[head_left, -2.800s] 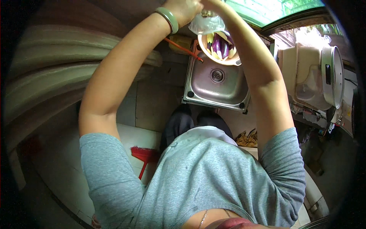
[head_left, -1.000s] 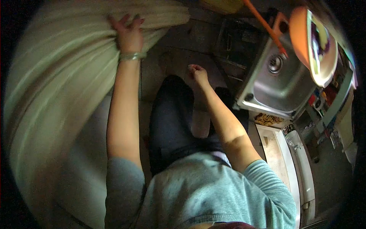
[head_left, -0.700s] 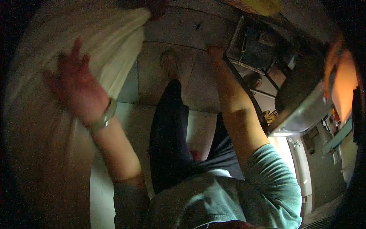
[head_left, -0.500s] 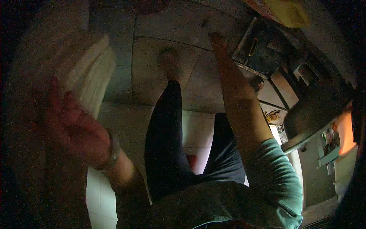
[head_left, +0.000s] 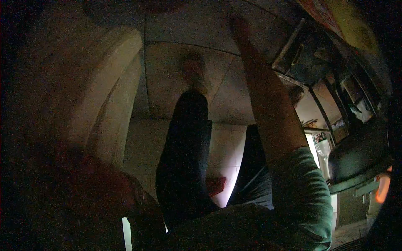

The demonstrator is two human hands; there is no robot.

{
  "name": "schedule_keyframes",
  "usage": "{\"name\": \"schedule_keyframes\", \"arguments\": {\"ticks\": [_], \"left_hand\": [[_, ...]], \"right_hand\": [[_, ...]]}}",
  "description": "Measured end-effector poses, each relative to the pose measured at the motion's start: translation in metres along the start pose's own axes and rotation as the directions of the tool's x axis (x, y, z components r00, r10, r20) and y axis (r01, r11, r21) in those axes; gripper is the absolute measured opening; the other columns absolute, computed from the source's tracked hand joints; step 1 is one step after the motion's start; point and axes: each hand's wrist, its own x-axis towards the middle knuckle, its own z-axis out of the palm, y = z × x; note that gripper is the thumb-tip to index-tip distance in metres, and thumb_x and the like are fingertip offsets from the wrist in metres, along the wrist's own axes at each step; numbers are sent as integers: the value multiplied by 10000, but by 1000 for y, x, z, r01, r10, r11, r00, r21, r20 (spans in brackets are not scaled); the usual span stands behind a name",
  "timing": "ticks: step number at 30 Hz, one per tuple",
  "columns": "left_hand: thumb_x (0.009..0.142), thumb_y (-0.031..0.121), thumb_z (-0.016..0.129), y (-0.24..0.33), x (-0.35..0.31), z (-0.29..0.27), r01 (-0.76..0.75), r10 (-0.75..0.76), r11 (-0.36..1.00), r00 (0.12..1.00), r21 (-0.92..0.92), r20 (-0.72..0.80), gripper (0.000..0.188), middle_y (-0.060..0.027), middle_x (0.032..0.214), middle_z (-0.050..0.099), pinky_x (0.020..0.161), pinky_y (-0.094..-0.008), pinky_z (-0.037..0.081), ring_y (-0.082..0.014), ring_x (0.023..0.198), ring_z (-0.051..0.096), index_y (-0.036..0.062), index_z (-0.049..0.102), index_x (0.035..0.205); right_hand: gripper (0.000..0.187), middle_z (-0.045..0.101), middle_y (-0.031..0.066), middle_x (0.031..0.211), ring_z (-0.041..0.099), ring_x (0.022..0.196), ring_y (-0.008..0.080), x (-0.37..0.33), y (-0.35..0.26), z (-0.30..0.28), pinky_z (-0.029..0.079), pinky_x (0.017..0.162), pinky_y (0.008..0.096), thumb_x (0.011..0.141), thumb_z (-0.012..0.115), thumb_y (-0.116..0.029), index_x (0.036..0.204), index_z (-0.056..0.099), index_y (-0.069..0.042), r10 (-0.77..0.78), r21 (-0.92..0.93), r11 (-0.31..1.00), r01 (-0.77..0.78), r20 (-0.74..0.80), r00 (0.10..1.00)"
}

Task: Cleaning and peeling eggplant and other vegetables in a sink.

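Note:
The scene is very dim. My left hand (head_left: 96, 180) is a dark, reddish blur at the lower left, close to a pale, draped cloth (head_left: 115, 92); its fingers are lost in the dark, and I cannot tell whether it touches the cloth. Stretched far forward over the tiled floor, my right arm (head_left: 274, 108) has its green sleeve pushed up to the elbow. My right hand (head_left: 239, 27) is a small dark shape at the top, with its fingers smeared and anything in them hidden.
Below me are my legs in dark trousers (head_left: 184, 138) and a bare foot (head_left: 193, 67). A red object (head_left: 216, 185) lies on the floor between the legs. At the right stand a dark framed piece (head_left: 289, 50) and a dark rounded seat-like shape (head_left: 356, 146). Something yellow (head_left: 356, 25) is at the upper right.
My left hand has moved down and toward me, into deeper shadow. The pale cloth now reaches farther right. My right hand is slightly farther forward, and the view has shifted.

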Motion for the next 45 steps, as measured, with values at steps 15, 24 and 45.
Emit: {"name": "schedule_keyframes", "arguments": {"ticks": [15, 24, 45], "left_hand": [[875, 166, 555, 66, -98, 82, 299, -312, 947, 943, -119, -114, 689, -94, 1271, 475, 698, -286, 448, -193, 881, 595, 64, 155, 1427], [904, 165, 521, 133, -207, 185, 420, -429, 903, 867, 94, 254, 372, -84, 1001, 624, 567, -211, 464, -117, 719, 606, 35, 466, 1248], [872, 255, 538, 274, -189, 385, -343, 90, 506, 933, 791, 348, 649, -247, 1205, 500, 918, -423, 418, -360, 1089, 520, -6, 231, 1381]], "right_hand": [[224, 604, 72, 834, 584, 688, 150, -374, -157, -295, 457, 617, 267, 909, 495, -171, 1057, 535, -8, -135, 936, -20, -352, 346, 929], [250, 611, 40, 954, 580, 795, 107, -562, -133, -682, 487, 678, 244, 862, 552, -40, 1113, 550, -30, -209, 938, 285, 197, -140, 968], [328, 606, 134, 1114, 586, 1009, 200, -516, -3, -850, 468, 883, 298, 847, 458, 24, 1160, 552, 1, -68, 310, 460, 832, -922, 381]]}}
